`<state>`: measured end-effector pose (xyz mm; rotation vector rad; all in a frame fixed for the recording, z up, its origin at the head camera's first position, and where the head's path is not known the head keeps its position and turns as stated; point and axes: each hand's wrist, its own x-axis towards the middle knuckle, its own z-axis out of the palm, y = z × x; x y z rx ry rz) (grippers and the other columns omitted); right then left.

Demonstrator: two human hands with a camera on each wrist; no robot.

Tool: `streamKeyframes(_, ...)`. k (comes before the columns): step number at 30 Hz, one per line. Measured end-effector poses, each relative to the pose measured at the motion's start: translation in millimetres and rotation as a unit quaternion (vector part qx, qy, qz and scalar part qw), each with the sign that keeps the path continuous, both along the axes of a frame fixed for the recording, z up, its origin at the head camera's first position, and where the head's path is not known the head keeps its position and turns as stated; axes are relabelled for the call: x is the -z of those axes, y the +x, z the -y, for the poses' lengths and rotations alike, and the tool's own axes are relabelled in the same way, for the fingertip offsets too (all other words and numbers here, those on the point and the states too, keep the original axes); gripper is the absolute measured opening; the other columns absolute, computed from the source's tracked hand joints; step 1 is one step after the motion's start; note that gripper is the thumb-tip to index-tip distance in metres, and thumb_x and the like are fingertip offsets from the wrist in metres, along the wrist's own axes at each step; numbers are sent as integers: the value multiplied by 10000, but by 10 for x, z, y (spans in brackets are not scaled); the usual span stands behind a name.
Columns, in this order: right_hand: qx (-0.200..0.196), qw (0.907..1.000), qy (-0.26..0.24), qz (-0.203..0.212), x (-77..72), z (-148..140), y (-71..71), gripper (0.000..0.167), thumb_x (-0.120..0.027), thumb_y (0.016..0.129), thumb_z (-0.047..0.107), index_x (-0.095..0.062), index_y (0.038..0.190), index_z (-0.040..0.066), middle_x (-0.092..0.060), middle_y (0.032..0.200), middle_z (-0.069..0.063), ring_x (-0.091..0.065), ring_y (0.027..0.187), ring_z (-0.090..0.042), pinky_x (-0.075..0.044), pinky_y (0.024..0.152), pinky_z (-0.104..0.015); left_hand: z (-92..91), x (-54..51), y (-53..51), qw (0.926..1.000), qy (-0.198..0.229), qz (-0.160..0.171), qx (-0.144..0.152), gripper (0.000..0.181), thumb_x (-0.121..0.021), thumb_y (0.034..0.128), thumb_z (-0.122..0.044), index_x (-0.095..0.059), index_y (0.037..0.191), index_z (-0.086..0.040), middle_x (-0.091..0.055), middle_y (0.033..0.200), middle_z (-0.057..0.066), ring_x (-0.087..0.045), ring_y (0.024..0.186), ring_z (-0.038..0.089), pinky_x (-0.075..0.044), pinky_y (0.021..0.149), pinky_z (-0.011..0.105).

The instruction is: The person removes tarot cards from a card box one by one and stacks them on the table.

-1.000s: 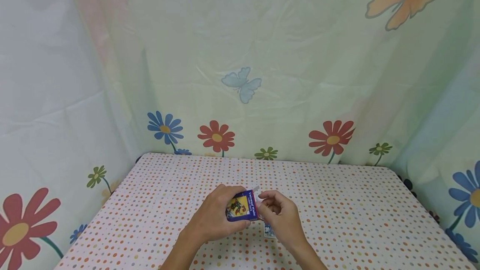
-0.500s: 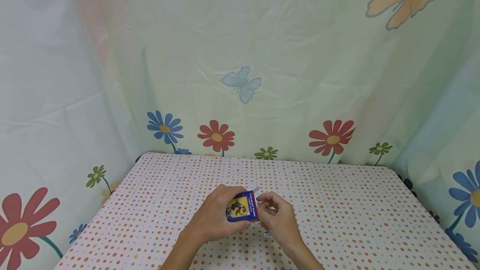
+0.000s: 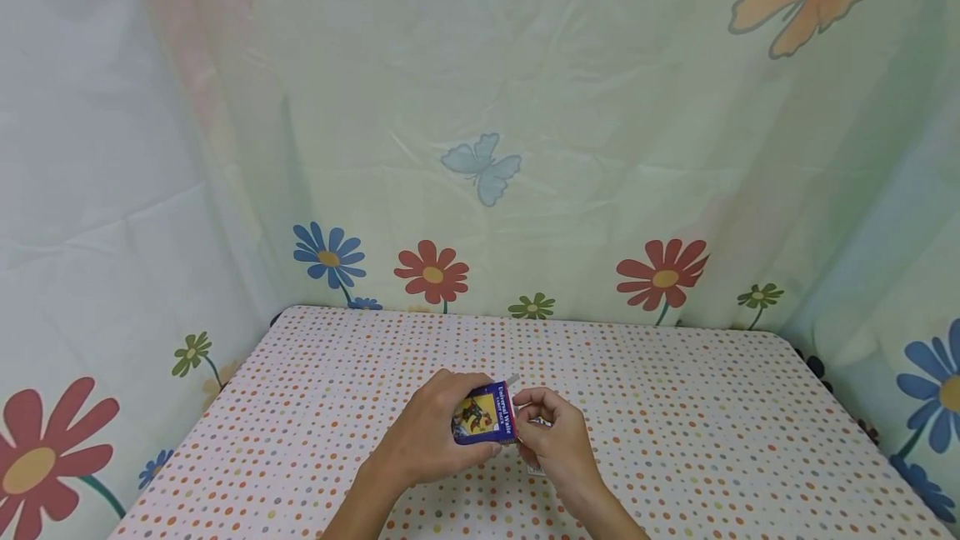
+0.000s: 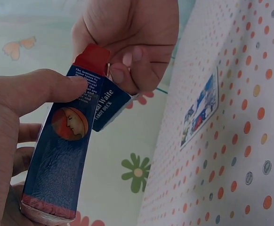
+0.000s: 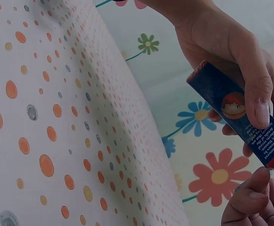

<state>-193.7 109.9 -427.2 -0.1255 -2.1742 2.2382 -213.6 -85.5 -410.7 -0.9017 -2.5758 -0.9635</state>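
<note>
A dark blue tarot card box (image 3: pixel 480 415) with a picture on its front is held in my left hand (image 3: pixel 431 432), fingers and thumb on opposite edges. Its right end is open, and a red side flap (image 4: pixel 93 57) sticks out there in the left wrist view. The curled thumb and fingers of my right hand (image 3: pixel 558 440) pinch at this open end; what lies between the fingertips is partly hidden. Below the right hand, a printed card (image 4: pixel 200 110) lies on the tabletop, mostly covered by that hand in the head view.
A white cloth with coloured dots covers the table (image 3: pixel 675 423). Its rear edge meets a hanging curtain (image 3: pixel 570 148) printed with flowers and butterflies, and more curtain hangs along both sides.
The right hand has shifted slightly and its fingers have curled closer to the box's open end. White material seen between its fingers earlier is now hidden. The left hand and box stay nearly still.
</note>
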Motion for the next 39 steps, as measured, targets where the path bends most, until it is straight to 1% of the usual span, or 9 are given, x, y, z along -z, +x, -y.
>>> streamKeyframes(5,41,10000,0,3,-3,3,-3,259,-630,867,-56,-606,1123,-18,-574,832,-67,-515,572,-140,-395,473,-209,1,-4,4,10000,-43,23,-34,686,-862,746,-449,-610,1343,-223,-628,1133,-90,-512,935,60,-511,766,224)
streamKeyframes(10,76,10000,-34,-11,-4,-6,-8,257,-656,865,-42,-598,1114,-18,-587,785,-64,-520,561,-146,-394,471,-212,3,-9,9,9999,-40,90,-61,688,-857,752,-459,-605,1348,-227,-626,1127,-91,-510,929,64,-513,759,225)
streamKeyframes(15,84,9999,-150,-5,-12,-16,-6,199,-675,879,-30,-585,1057,-19,-594,750,-60,-520,558,-145,-397,475,-215,6,-13,5,10000,5,68,-32,683,-865,748,-437,-612,1343,-219,-627,1111,-92,-504,910,61,-506,745,221)
streamKeyframes(20,92,9995,-286,40,-18,-27,-1,177,-685,859,-31,-580,1000,-9,-598,733,-62,-515,553,-143,-397,472,-219,10,-13,3,10000,49,25,-24,674,-872,739,-419,-621,1329,-213,-619,1076,-98,-498,888,55,-500,729,213)
streamKeyframes(26,26,9992,-400,90,-23,-44,-4,182,-679,846,-31,-583,999,-29,-618,703,-73,-501,528,-146,-384,463,-229,11,-22,8,10000,37,23,-87,678,-869,730,-428,-621,1326,-219,-603,1051,-103,-493,881,52,-497,720,208)
streamKeyframes(30,-59,9993,-355,118,-23,-68,-11,168,-702,867,10,-597,990,-33,-643,713,-79,-507,526,-144,-389,463,-225,14,-27,11,9999,19,32,-141,681,-866,727,-429,-622,1329,-226,-596,1043,-105,-494,876,49,-494,716,209)
streamKeyframes(35,-155,9993,-323,112,-29,-107,-18,197,-746,870,71,-614,975,-31,-650,723,-84,-506,520,-132,-384,454,-213,11,-25,10,9999,12,0,-163,678,-868,722,-424,-625,1325,-231,-601,1045,-113,-498,880,51,-498,719,206)
streamKeyframes(39,-158,9994,-294,95,-42,-130,-26,203,-739,876,80,-622,998,-33,-647,730,-85,-516,525,-127,-389,453,-212,10,-23,8,9998,20,13,-183,666,-867,725,-428,-629,1318,-240,-600,1043,-121,-498,889,50,-499,727,208)
